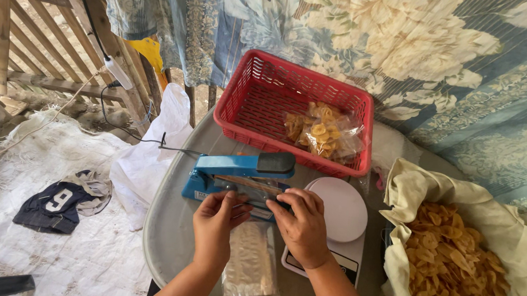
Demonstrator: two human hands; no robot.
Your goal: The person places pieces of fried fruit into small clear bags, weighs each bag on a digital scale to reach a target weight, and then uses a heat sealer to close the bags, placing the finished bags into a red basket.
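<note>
My left hand (pixel 217 222) and my right hand (pixel 300 223) pinch the top edge of a clear plastic bag (pixel 251 263) that lies flat on a grey metal tray (pixel 167 222). The bag's mouth rests in the jaw of a blue heat sealer (pixel 237 165), whose arm with a black handle is raised. The bag looks thin and I cannot tell what is inside. A white digital scale (pixel 340 207) sits just right of my right hand.
A red plastic basket (pixel 261 91) behind the sealer holds sealed bags of yellow chips (pixel 324 131). At right, a cream cloth sack (pixel 508 230) is full of loose chips (pixel 454 269). A black cord (pixel 121 127) runs left to a wooden fence; clothing (pixel 62 201) lies on the white ground sheet.
</note>
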